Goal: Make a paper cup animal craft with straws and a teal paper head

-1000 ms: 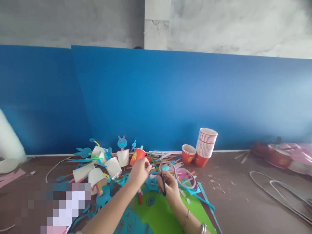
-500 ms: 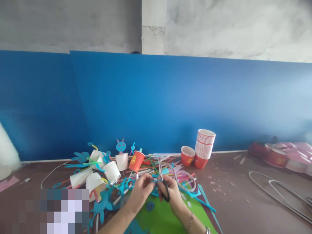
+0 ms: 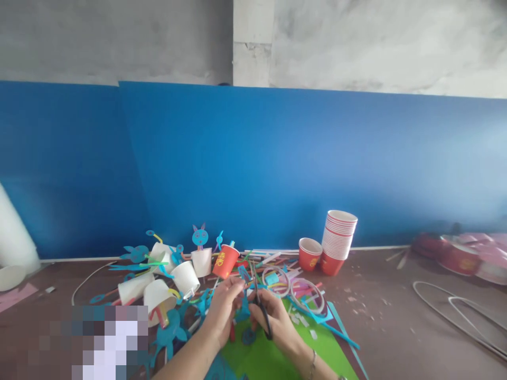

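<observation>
My right hand [image 3: 273, 316] is closed on black-handled scissors [image 3: 254, 279], blades pointing up and away from me. Close beside it, my left hand [image 3: 225, 306] pinches a small piece of blue paper [image 3: 243, 273] with dark lines drawn on it. The paper stands just left of the blades; whether they touch it I cannot tell. Under both hands lies a green sheet [image 3: 285, 353], with a round blue paper disc [image 3: 249, 336] on it. A narrow red thing [image 3: 232, 331] shows below my left fingers, partly hidden.
White cups [image 3: 185, 279] with blue paper cutouts and straws crowd the left. A red cup [image 3: 226, 261] leans behind my hands. Farther right are a single red cup [image 3: 309, 254], a tall cup stack [image 3: 339, 240], tape rolls [image 3: 307, 296] and a looped cable [image 3: 455, 311]. A blue panel [image 3: 277, 169] rises behind.
The blue paper now stands up above my left fingertips, where it was mostly hidden before. My hands have shifted slightly, and the scissors tilt a little more to the left. The view has turned slightly left.
</observation>
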{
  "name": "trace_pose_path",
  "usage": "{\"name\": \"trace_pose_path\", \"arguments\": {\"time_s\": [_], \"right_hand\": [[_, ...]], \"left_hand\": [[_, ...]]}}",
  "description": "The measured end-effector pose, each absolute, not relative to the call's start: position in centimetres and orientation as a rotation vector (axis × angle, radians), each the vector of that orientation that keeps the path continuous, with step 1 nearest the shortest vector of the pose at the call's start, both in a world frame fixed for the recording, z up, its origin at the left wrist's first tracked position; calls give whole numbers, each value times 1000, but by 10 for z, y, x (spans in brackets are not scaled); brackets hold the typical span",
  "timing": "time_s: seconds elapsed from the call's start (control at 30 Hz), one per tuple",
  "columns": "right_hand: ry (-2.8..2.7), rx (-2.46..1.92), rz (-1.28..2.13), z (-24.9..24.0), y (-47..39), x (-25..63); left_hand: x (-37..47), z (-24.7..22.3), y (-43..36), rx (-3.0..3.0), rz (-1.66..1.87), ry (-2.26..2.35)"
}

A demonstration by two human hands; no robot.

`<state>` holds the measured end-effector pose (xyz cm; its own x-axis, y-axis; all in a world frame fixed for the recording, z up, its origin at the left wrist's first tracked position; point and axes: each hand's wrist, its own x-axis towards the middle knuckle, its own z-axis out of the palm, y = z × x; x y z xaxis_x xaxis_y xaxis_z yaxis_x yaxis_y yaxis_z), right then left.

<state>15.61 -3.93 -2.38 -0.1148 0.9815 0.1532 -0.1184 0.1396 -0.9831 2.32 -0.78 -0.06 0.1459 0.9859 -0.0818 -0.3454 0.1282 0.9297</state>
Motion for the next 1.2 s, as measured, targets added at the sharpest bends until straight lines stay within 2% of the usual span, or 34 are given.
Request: {"name": "trace_pose_path", "arguments": {"time_s": [1.2], "right_hand": [[-1299,-959,1230,-17,-43,153]], "left_hand": [[26,5,-13,886,1124,852]]}}
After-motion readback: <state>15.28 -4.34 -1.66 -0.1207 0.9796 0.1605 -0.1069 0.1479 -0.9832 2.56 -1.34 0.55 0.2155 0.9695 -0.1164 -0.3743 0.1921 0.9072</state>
